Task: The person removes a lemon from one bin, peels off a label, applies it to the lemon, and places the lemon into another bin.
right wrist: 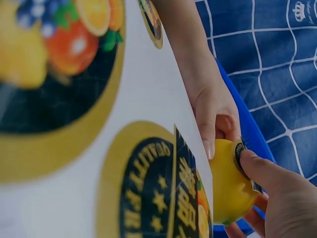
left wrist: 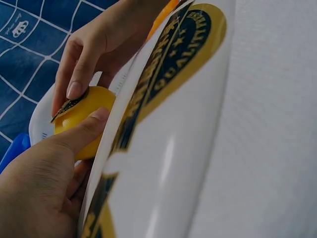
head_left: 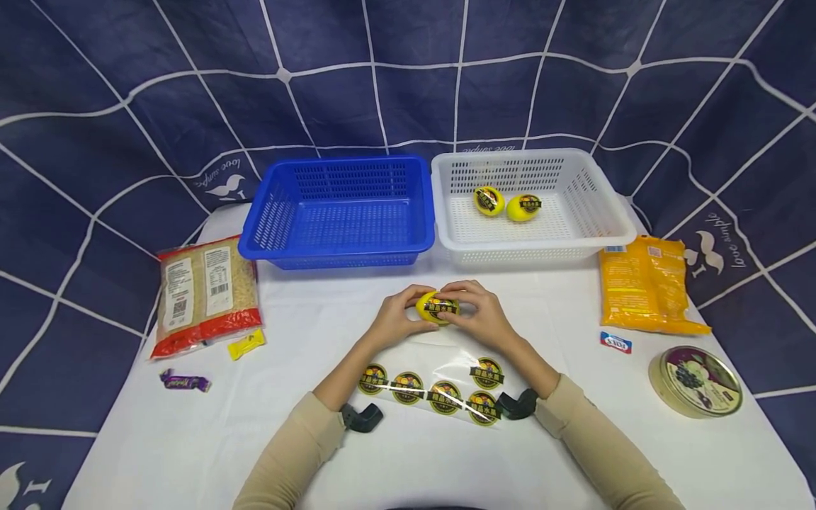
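Between both hands is a yellow lemon with a round black-and-gold fruit label on its side. My left hand grips the lemon from the left, thumb along its near side. From the right, my right hand holds it too, its thumb pressing on the label. One edge of the label stands off the curved skin in the left wrist view. Just below the hands lies a clear sheet bearing several more labels. The sheet hides part of the lemon in the right wrist view.
At the back stand a blue basket and a white basket, the white one holding two labelled lemons. A rice bag and wrapped sweets lie left. An orange packet, small wrapped sweet and round tin are right.
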Demonstrator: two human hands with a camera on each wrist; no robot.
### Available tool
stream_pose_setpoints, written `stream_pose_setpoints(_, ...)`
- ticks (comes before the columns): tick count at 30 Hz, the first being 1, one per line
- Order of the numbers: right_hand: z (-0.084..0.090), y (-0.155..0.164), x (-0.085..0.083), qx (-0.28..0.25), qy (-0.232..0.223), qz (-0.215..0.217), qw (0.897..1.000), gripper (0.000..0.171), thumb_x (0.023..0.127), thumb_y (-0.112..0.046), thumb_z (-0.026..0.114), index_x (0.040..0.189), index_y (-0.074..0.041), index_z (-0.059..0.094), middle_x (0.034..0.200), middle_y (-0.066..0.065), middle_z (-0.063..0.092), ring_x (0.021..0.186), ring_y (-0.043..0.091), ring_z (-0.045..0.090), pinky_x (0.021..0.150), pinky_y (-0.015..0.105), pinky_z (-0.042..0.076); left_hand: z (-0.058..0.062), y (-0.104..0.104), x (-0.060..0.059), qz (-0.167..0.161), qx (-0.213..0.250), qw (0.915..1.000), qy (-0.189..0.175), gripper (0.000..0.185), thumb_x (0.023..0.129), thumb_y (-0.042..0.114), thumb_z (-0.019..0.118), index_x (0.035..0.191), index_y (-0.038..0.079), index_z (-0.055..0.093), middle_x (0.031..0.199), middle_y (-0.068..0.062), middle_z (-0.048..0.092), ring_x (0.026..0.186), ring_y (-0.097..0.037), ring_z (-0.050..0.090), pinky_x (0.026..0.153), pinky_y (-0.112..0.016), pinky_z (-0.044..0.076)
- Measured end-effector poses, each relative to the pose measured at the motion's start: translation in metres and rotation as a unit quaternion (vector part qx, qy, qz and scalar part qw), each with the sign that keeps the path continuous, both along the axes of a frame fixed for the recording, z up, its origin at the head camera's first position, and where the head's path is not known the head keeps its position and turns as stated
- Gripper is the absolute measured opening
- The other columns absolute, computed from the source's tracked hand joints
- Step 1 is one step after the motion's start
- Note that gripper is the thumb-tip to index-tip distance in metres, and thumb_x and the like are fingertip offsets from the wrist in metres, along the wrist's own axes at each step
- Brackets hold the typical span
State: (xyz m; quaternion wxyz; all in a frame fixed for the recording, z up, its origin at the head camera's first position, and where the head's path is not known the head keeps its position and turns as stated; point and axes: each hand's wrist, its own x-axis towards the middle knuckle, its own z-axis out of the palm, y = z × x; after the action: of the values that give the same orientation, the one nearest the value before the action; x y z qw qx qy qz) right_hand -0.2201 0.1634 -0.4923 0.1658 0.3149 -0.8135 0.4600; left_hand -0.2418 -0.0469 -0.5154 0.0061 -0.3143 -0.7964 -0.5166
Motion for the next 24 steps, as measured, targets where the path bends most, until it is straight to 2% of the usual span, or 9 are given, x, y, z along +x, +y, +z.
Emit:
stream_pose_setpoints(9,-0.0055,0.0022,0.0012,0.025,0.052,-0.002,0.998,0.038,0.076,-0.018,0.077,0.111,-0.01,0.067,0.113,0.007,0.063,0.105,0.022,0.059,0.095,0.033,0.046,0.0007,-0.0004,0.0005,0.006,-0.012,0.9999,-0.007,0.063,0.066,0.025,0.083,0.121,0.015,0.055,0.121,0.001,0.059,0.107,-0.015,0.058,0.094,-0.021,0.044)
stream_pose_setpoints(17,-0.0105,0.0034,0.0009,0.005,0.029,0.016,0.999,0.041,0.073,-0.018,0.079,0.111,-0.009,0.067,0.116,0.006,0.062,0.109,0.021,0.057,0.099,0.031,0.042,0.0007,-0.0018,0.0024,0.004,0.0,0.9999,-0.017,0.062,0.066,0.024,0.083,0.121,0.015,0.056,0.12,-0.001,0.059,0.106,-0.018,0.059,0.095,-0.027,0.044)
stream_pose_setpoints(24,-0.0097,0.0043,0.0007,0.001,0.025,0.018,1.0,0.041,0.074,-0.021,0.078,0.112,-0.01,0.066,0.117,0.005,0.062,0.11,0.021,0.056,0.1,0.033,0.041,0.0041,-0.0009,0.0016,0.007,-0.01,0.9997,-0.021,0.062,0.066,0.024,0.083,0.122,0.015,0.056,0.122,0.002,0.058,0.109,-0.014,0.057,0.095,-0.021,0.043)
